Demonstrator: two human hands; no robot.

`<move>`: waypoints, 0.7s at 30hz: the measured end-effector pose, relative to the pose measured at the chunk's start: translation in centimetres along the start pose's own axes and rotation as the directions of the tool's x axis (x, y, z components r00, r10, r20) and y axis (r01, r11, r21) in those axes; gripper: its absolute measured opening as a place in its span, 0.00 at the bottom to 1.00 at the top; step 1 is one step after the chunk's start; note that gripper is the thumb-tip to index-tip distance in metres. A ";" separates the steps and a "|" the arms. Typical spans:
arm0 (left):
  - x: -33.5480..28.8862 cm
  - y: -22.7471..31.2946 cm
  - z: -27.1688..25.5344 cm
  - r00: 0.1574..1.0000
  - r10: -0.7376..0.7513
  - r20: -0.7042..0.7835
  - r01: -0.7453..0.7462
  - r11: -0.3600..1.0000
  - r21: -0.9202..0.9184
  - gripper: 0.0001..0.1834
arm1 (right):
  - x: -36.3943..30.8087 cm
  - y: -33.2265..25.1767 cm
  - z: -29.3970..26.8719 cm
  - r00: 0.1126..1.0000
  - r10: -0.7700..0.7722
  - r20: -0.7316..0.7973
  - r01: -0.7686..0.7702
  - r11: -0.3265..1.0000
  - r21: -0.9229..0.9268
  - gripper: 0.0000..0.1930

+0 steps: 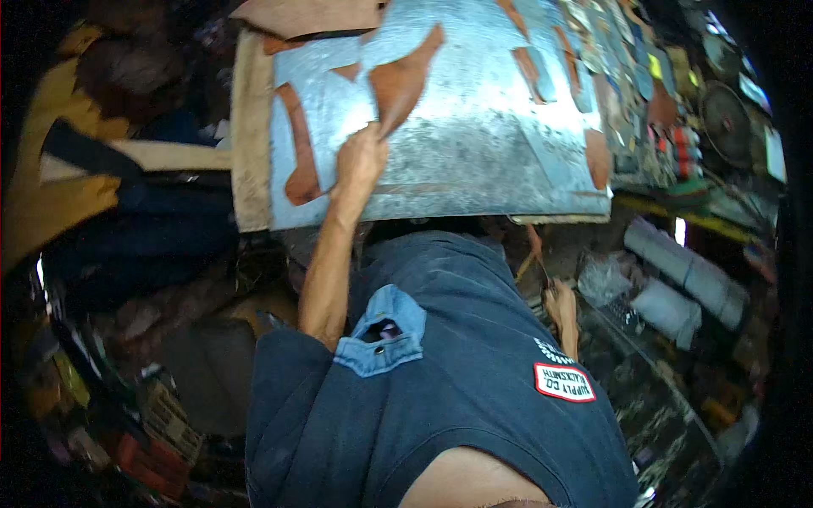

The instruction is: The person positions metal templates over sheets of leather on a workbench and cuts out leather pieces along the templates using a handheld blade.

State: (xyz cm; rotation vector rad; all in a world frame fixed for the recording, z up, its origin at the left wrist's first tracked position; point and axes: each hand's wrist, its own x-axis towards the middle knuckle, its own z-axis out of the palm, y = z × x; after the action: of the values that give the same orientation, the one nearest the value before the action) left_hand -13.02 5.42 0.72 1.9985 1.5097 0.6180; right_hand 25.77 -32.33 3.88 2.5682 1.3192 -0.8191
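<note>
My left hand point(362, 159) is closed over the metal-topped worktable point(474, 161), pinching the narrow near end of a brown leather piece point(400, 83). The piece widens beyond my fingers and tapers to a point at its far end. To the left of that hand lies a long curved leather piece point(300, 152) with a rounded end. My right hand point(561, 306) is low at my right side, below the table's edge, with its fingers curled. Something thin and dark shows at its fingertips, too small to name. A reddish-brown strip point(532, 245) hangs just above it.
More leather pieces point(527, 72) lie toward the table's far right. Hand tools and small parts crowd the right side, near a round disc point(726, 123). Grey rolls point(686, 271) lie at right. A wooden beam point(178, 157) juts out at left.
</note>
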 end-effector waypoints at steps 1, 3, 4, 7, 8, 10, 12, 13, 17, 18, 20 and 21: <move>-0.2 0.4 -0.2 0.997 -0.016 0.073 0.028 0.986 -0.166 0.12 | -1.7 1.3 0.7 0.996 0.071 -0.046 -0.071 0.997 -0.003 0.20; 0.1 2.5 -1.2 0.948 0.015 0.317 0.103 0.930 -0.353 0.12 | -1.5 1.2 0.7 0.990 0.120 -0.076 -0.121 0.993 -0.004 0.20; 0.0 3.7 -2.2 0.940 0.144 0.308 0.013 0.890 -0.456 0.12 | -1.6 -0.4 -0.5 0.965 0.253 -0.064 -0.245 0.963 0.115 0.20; 1.0 6.9 -4.0 0.804 0.337 0.490 -0.024 0.842 -0.539 0.21 | 0.9 -0.8 0.4 0.953 0.209 -0.221 -0.142 0.948 0.286 0.18; 1.2 7.5 -3.7 0.735 0.408 0.541 -0.016 0.808 -0.589 0.25 | 2.1 -2.2 0.2 0.908 0.046 -0.415 0.090 0.949 0.302 0.17; 0.9 8.7 -2.7 0.673 0.671 0.312 -0.321 0.644 -0.694 0.31 | 3.2 -6.6 -2.9 0.919 0.035 -0.392 0.078 0.960 0.269 0.15; 1.6 12.6 -6.7 0.470 0.656 0.590 -0.126 0.711 -0.692 0.32 | 4.3 -8.3 -4.7 0.894 -0.015 -0.448 0.132 0.964 0.230 0.15; 1.4 13.5 -8.1 0.413 0.697 0.586 -0.095 0.673 -0.733 0.32 | 5.3 -8.7 -4.8 0.855 -0.059 -0.515 0.221 0.940 0.259 0.16; 3.4 15.3 -10.7 0.240 0.755 0.610 -0.111 0.646 -0.755 0.30 | 8.9 -10.5 -6.4 0.748 -0.199 -0.633 0.373 0.915 0.154 0.20; 4.1 15.2 -10.9 0.267 0.719 0.641 -0.134 0.687 -0.714 0.29 | 9.8 -10.4 -6.4 0.742 -0.226 -0.631 0.400 0.905 0.147 0.20; 7.0 15.3 -11.4 0.358 0.542 0.760 -0.240 0.840 -0.486 0.27 | 10.9 -10.5 -6.5 0.735 -0.224 -0.640 0.425 0.887 0.178 0.20; 8.6 14.4 -10.5 0.418 0.443 0.793 -0.337 0.886 -0.318 0.26 | 11.6 -10.3 -6.5 0.731 -0.231 -0.642 0.412 0.899 0.146 0.20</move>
State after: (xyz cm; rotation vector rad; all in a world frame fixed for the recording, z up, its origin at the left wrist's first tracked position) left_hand -7.47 12.26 18.41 2.0677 0.3687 -0.1790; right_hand 25.72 -15.55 4.49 3.0220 2.0132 -0.1835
